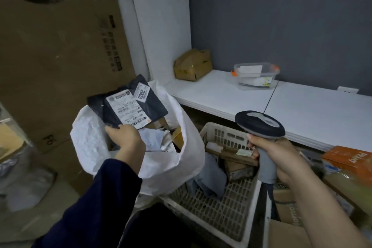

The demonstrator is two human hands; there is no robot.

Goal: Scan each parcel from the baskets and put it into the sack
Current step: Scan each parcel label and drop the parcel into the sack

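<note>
My left hand [125, 139] grips a flat black parcel [155, 104] by its lower corner, label side up, above the open mouth of the white sack [181, 159]. The sack holds several parcels. In my right hand [275, 155] is a grey handheld scanner [261, 125], head raised and turned toward the parcel. Between my arms, a white slotted basket [225, 207] contains a grey bag and some brown cardboard parcels.
A white shelf [302, 110] runs along the grey wall with a crumpled brown box [193, 65] and a clear plastic tub [255, 75]. Large cardboard boxes [50, 56] stand at left. An orange box [350, 161] and more cartons lie at right.
</note>
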